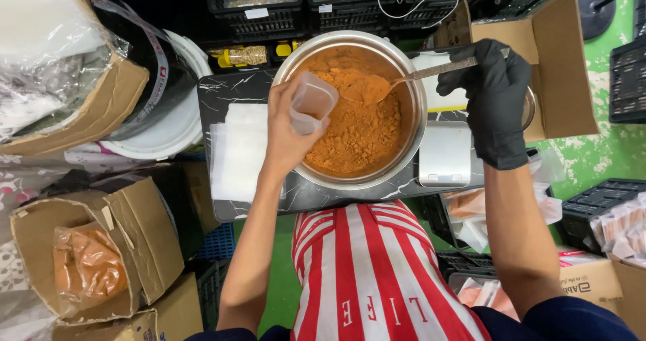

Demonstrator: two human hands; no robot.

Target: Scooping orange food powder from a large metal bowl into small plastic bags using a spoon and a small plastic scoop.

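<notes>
Closest in, a red-and-white striped apron (370,274) fills the bottom of the view, with both forearms reaching out over the near edge of the dark marble-patterned bench (222,88).

Just past that edge, the bare left hand (286,135) is up over the near-left rim of the big steel bowl (417,122), its fingers (277,92) wrapped round a small clear plastic cup (313,102). The cup is tilted, its mouth facing the middle of the bowl, held just above the heap of orange powder (360,125) that fills the bowl.

To the right, the right hand (494,102) in a black glove is closed on the handle of a metal spoon (431,70). The handle runs across the bowl's far-right rim, and the spoon's bowl sits right beside the cup's mouth, loaded with powder.

On the bench's left side, a stack of white sheets (235,149) lies flat next to the bowl. At the bench's right edge, under the gloved wrist, a grey digital scale (444,156) rests beside the bowl.

Off the bench, near left, an open cardboard box (145,240) holds a bag of orange powder (87,263). Further back on the right stands another open cardboard carton (558,65), and black plastic crates (269,18) line the far side.
</notes>
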